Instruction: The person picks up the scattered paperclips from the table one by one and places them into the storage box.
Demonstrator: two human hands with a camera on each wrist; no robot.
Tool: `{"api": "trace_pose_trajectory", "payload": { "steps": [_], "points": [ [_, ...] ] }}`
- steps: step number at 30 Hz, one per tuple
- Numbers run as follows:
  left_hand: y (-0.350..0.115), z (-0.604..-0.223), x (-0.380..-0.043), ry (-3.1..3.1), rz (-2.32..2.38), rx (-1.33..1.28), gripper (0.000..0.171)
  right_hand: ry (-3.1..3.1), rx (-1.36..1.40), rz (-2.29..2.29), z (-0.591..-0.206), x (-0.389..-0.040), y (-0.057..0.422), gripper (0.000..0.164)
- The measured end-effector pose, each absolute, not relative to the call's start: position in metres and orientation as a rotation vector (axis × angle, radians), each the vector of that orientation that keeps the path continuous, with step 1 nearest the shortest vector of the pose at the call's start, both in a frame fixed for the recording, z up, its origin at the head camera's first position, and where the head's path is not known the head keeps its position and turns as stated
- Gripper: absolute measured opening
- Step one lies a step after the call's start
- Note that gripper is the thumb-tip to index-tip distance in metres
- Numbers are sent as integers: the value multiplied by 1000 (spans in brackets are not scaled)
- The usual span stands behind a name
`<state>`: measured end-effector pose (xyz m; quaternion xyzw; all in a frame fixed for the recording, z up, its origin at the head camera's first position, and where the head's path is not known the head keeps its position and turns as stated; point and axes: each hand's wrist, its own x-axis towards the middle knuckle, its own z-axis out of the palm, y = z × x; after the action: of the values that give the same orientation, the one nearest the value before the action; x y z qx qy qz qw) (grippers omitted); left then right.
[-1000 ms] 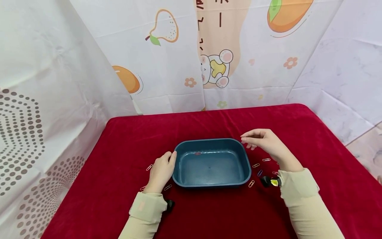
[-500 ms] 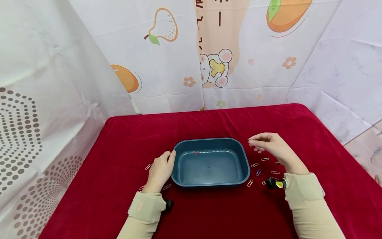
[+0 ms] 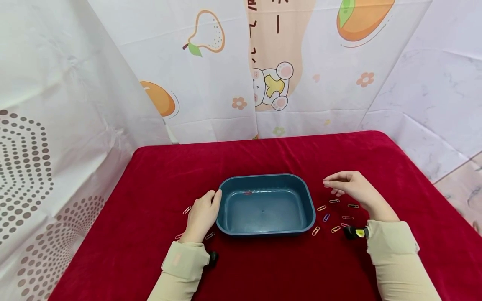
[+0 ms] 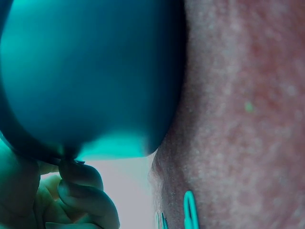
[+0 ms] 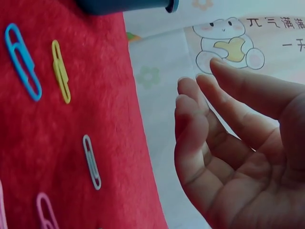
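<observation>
In the head view a dark blue plastic basin (image 3: 263, 232) stands mid-table with a small red paper clip (image 3: 248, 192) inside, near its back wall. My left hand (image 3: 203, 213) grips the basin's left rim; the left wrist view shows fingers pinching that rim (image 4: 28, 150). To the right of the basin, my right hand (image 3: 352, 188) hovers over the cloth, nothing in it. Its fingers are loosely bent, thumb apart from the fingertips in the right wrist view. Near it lie a white paper clip (image 3: 334, 201), a blue paper clip (image 5: 23, 62) and a yellow paper clip (image 5: 61, 71).
More paper clips, including a pink paper clip (image 5: 46, 212), are scattered right of the basin. A few lie on the left, among them a white paper clip (image 3: 187, 210). Red velvet cloth (image 3: 263, 267) covers the table, with a printed curtain (image 3: 226, 121) behind.
My right hand has moved rightward and slightly toward me, away from the basin's right rim, uncovering more paper clips. My left hand keeps its grip on the rim.
</observation>
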<state>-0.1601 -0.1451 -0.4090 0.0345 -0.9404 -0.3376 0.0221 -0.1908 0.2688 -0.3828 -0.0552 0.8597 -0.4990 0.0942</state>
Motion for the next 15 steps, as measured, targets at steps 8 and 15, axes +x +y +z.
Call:
{"api": "trace_pose_trajectory", "payload": {
  "steps": [8,15],
  "points": [
    [-145,-408,-159,-2914,-1049,110,40,2538,-151,-1449,-394,-193,277,43],
    [-144,-408,-159,-2906,-1023,110,40,2494,-144,-1469,-404,-196,283,40]
  ]
}}
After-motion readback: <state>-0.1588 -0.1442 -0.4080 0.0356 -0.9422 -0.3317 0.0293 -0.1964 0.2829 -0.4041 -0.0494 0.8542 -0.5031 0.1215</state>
